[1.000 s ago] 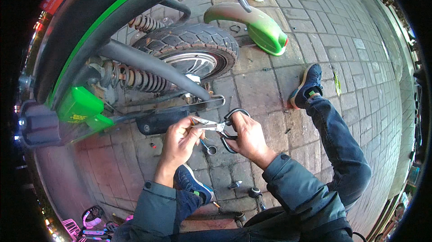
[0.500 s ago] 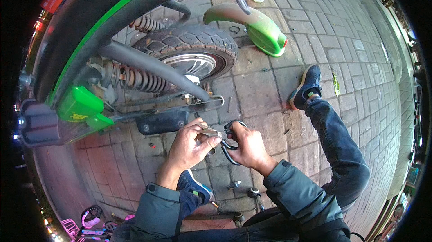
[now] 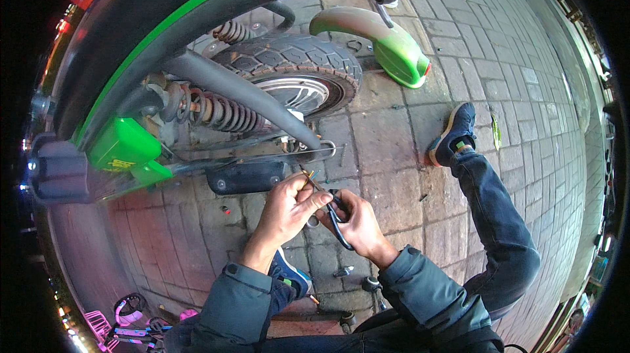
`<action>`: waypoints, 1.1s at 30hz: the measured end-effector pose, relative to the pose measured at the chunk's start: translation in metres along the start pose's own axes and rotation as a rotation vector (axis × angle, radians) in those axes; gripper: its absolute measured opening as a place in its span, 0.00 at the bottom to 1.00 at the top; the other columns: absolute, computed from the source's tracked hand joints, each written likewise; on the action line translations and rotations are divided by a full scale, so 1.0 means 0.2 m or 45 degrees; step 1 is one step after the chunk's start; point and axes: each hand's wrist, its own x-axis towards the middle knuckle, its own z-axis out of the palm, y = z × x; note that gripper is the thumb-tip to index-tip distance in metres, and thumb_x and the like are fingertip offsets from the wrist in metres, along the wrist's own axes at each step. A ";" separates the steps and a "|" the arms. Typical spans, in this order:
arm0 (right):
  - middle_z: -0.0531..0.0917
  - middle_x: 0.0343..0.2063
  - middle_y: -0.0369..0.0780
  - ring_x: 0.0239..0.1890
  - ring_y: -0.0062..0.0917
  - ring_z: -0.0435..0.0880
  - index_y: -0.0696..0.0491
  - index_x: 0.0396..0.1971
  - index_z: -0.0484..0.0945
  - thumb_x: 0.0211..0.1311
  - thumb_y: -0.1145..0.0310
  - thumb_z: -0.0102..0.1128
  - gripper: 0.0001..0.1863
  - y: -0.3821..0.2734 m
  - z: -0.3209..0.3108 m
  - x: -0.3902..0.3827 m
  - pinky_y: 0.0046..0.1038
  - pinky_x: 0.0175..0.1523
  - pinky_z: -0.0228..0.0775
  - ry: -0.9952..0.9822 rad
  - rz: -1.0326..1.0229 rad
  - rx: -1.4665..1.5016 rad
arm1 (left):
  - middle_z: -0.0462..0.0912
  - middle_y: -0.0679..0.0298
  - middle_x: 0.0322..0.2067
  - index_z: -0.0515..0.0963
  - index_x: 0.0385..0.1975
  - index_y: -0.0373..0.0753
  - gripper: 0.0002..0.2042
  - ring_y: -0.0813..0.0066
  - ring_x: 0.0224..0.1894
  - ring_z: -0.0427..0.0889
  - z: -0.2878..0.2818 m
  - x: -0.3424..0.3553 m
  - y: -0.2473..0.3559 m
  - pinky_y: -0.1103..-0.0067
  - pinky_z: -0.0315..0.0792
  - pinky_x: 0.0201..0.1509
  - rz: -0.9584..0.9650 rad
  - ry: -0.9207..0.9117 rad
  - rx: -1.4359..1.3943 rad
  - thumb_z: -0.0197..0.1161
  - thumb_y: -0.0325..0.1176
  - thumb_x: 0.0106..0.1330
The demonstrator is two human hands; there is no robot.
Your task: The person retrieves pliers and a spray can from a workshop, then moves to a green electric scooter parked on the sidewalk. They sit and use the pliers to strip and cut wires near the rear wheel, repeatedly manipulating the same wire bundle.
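Observation:
Black-handled scissors sit in my right hand, whose fingers wrap round the handle loops. Their blades point up and left toward my left hand. That hand is closed, thumb against fingers, pinching thin wires with coloured ends just beside the blade tips. My fingers hide most of the wires and part of the blades. Beyond both hands lies the rear of a two-wheeler with a thick black tyre, a rusty coil spring and a dark grey frame tube.
A loose green mudguard lies on the paving behind the wheel. A black box-like part hangs low beside my left hand. Small metal parts and a tool lie near my feet. A pink bicycle stands at the lower left.
The scissors have turned, so the blades now point more upward and the handles look closer together. Coloured wire ends show above my left hand. The whole view has shifted slightly.

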 end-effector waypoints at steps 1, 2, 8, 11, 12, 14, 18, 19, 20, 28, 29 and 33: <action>0.68 0.14 0.37 0.18 0.20 0.65 0.56 0.23 0.69 0.53 0.55 0.72 0.23 0.00 0.01 0.00 0.30 0.25 0.61 0.011 -0.002 0.019 | 0.57 0.68 0.18 0.62 0.19 0.37 0.23 0.78 0.22 0.57 0.00 0.00 -0.01 0.75 0.56 0.25 0.002 0.000 0.002 0.71 0.41 0.61; 0.67 0.14 0.36 0.18 0.18 0.64 0.56 0.23 0.69 0.53 0.54 0.72 0.23 0.00 0.01 0.00 0.29 0.25 0.60 0.003 0.018 0.033 | 0.56 0.69 0.18 0.62 0.19 0.37 0.23 0.78 0.22 0.57 0.01 0.00 -0.03 0.76 0.56 0.25 -0.003 0.001 -0.017 0.71 0.41 0.61; 0.66 0.20 0.27 0.24 0.11 0.63 0.53 0.27 0.68 0.65 0.66 0.63 0.13 -0.08 -0.01 0.02 0.20 0.29 0.58 0.083 0.119 0.759 | 0.54 0.71 0.18 0.60 0.18 0.40 0.25 0.84 0.24 0.54 0.03 -0.01 -0.12 0.79 0.52 0.24 0.026 0.140 -0.173 0.74 0.41 0.59; 0.65 0.22 0.25 0.25 0.09 0.61 0.51 0.29 0.68 0.68 0.68 0.60 0.10 -0.11 -0.07 0.03 0.17 0.30 0.57 0.103 0.054 0.703 | 0.60 0.76 0.19 0.66 0.22 0.42 0.19 0.87 0.24 0.57 0.05 -0.03 -0.11 0.83 0.56 0.26 -0.062 0.093 -0.260 0.74 0.37 0.60; 0.65 0.22 0.25 0.25 0.09 0.61 0.50 0.29 0.68 0.68 0.68 0.61 0.11 -0.11 -0.09 0.03 0.17 0.29 0.57 0.122 0.018 0.665 | 0.62 0.76 0.20 0.68 0.25 0.42 0.17 0.87 0.24 0.59 0.05 -0.03 -0.09 0.84 0.58 0.27 -0.112 0.059 -0.322 0.73 0.37 0.61; 0.66 0.20 0.27 0.24 0.12 0.61 0.52 0.27 0.68 0.65 0.64 0.64 0.14 -0.10 -0.09 0.03 0.20 0.29 0.58 0.189 0.073 0.541 | 0.74 0.70 0.31 0.69 0.42 0.38 0.12 0.86 0.34 0.73 0.07 -0.02 -0.06 0.86 0.71 0.39 -0.023 0.058 -0.705 0.65 0.32 0.68; 0.68 0.16 0.35 0.22 0.17 0.64 0.57 0.23 0.68 0.59 0.56 0.68 0.22 -0.05 -0.08 0.02 0.27 0.27 0.60 0.181 0.105 0.184 | 0.80 0.64 0.33 0.70 0.42 0.35 0.07 0.81 0.35 0.79 0.04 0.00 0.00 0.82 0.75 0.40 -0.006 0.099 -0.583 0.57 0.30 0.73; 0.69 0.16 0.36 0.22 0.17 0.65 0.57 0.23 0.68 0.59 0.56 0.68 0.22 -0.04 -0.08 0.01 0.27 0.26 0.60 0.161 0.111 0.142 | 0.80 0.63 0.33 0.70 0.43 0.35 0.07 0.81 0.34 0.80 0.04 0.00 0.01 0.82 0.76 0.40 -0.018 0.106 -0.556 0.56 0.31 0.73; 0.70 0.15 0.37 0.21 0.17 0.65 0.58 0.23 0.69 0.59 0.55 0.68 0.23 -0.04 -0.08 0.01 0.28 0.26 0.61 0.136 0.153 0.078 | 0.81 0.62 0.33 0.70 0.43 0.34 0.07 0.80 0.34 0.80 0.03 0.00 0.02 0.82 0.76 0.39 -0.025 0.117 -0.534 0.55 0.31 0.74; 0.74 0.13 0.42 0.17 0.29 0.76 0.58 0.22 0.72 0.54 0.51 0.71 0.24 -0.11 -0.07 -0.03 0.33 0.26 0.69 0.126 0.047 -0.244 | 0.82 0.59 0.29 0.68 0.41 0.33 0.08 0.78 0.29 0.81 0.02 0.02 0.01 0.81 0.76 0.36 0.033 0.160 -0.407 0.52 0.32 0.75; 0.75 0.13 0.43 0.18 0.33 0.79 0.58 0.21 0.72 0.54 0.51 0.71 0.25 -0.12 -0.07 -0.03 0.34 0.26 0.70 0.132 0.032 -0.255 | 0.82 0.59 0.30 0.68 0.40 0.33 0.07 0.78 0.29 0.82 0.02 0.02 0.01 0.81 0.76 0.36 0.033 0.152 -0.402 0.52 0.31 0.75; 0.74 0.13 0.42 0.18 0.25 0.75 0.59 0.20 0.73 0.55 0.49 0.71 0.27 -0.13 -0.09 -0.03 0.32 0.26 0.69 0.061 0.062 -0.242 | 0.82 0.58 0.30 0.67 0.40 0.33 0.06 0.77 0.30 0.82 0.01 0.00 0.02 0.80 0.76 0.36 0.041 0.132 -0.338 0.52 0.30 0.75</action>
